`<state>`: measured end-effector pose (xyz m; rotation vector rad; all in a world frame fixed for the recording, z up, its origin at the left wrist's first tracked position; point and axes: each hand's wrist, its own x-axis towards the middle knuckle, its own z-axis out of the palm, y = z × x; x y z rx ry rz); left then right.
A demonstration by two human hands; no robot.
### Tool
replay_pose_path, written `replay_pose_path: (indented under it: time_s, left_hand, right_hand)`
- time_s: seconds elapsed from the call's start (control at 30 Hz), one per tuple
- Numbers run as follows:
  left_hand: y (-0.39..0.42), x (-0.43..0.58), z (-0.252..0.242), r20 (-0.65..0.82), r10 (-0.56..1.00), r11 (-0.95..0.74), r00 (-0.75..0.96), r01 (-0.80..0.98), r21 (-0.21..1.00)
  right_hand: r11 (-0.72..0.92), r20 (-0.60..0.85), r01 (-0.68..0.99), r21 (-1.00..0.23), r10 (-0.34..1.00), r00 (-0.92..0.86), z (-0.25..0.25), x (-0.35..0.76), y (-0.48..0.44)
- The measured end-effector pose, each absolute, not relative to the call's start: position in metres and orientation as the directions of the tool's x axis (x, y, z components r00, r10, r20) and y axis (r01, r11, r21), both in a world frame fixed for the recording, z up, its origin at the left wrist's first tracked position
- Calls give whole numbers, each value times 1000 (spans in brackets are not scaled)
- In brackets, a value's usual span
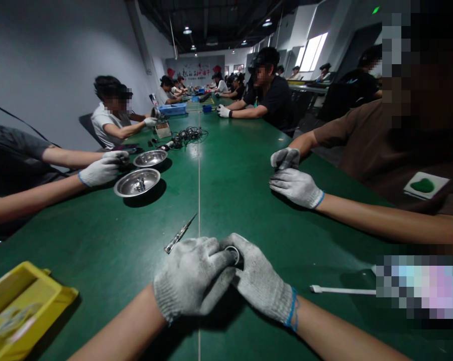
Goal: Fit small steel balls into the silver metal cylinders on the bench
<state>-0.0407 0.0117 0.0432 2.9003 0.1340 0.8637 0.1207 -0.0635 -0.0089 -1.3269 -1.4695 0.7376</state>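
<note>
My left hand (192, 278) and my right hand (262, 281), both in grey-white knit gloves, meet above the table close in front of me. Between them sits a small dark round part with a pale rim (233, 248). The fingers of my right hand curl around it, while my left thumb and fingers press against its near side. Most of the part is hidden by the gloves, so its exact kind cannot be made out. A thin screwdriver with a clear handle (178, 237) lies on the table just beyond my left hand.
On the green table (234, 190), a yellow bin (48, 296) holding small pieces stands at left. Two metal bowls, the nearer one (123, 186) containing small metal parts, lie beyond. A white cable (343, 290) lies at right. Gloved co-workers sit along both sides; black cables (189, 135) lie farther off.
</note>
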Motion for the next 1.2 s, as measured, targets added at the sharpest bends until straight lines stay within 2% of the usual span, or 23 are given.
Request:
replay_pose_path:
  time_s: [0.07,0.13,0.23,0.33,0.47,0.53,0.63,0.73,0.8,0.87,0.97,1.1,1.2]
  left_hand:
    - [11,-40,44,559,50,-995,828,90,-44]
    - [10,-39,43,582,22,-978,813,137,-155]
    - [9,-38,40,592,35,-974,805,161,-162]
    - [10,-40,37,589,76,-994,804,110,-22]
    - [10,-42,33,549,231,-949,803,62,308]
    - [9,-42,33,516,294,-898,804,48,437]
    - [8,-41,36,503,316,-847,805,1,532]
    - [8,-39,38,498,316,-832,808,-16,554]
    - [8,-39,39,505,293,-857,812,-12,515]
    - [9,-40,40,531,234,-910,815,-8,414]
    - [12,-41,41,560,115,-984,821,16,178]
    - [13,-42,38,592,16,-989,806,99,-108]
    - [12,-42,34,614,17,-973,789,154,-171]
  right_hand:
    - [213,260,349,-913,961,93,-10,121,-63]
    - [199,247,323,-925,962,113,-11,121,-63]
    - [181,226,294,-938,966,125,-12,121,-62]
    - [175,224,290,-941,964,146,-13,120,-62]
    - [173,226,300,-938,962,151,-12,121,-63]
    - [162,213,300,-940,966,144,-11,121,-63]
    - [152,200,306,-940,971,134,-9,121,-64]
    - [167,215,332,-928,970,114,-8,121,-64]
    - [182,230,346,-921,968,104,-8,121,-64]
    - [200,250,358,-912,963,100,-8,121,-63]
    - [225,277,372,-901,956,92,-9,121,-63]
    - [210,270,388,-897,957,107,-9,121,-62]
    - [199,255,364,-910,960,114,-7,122,-62]
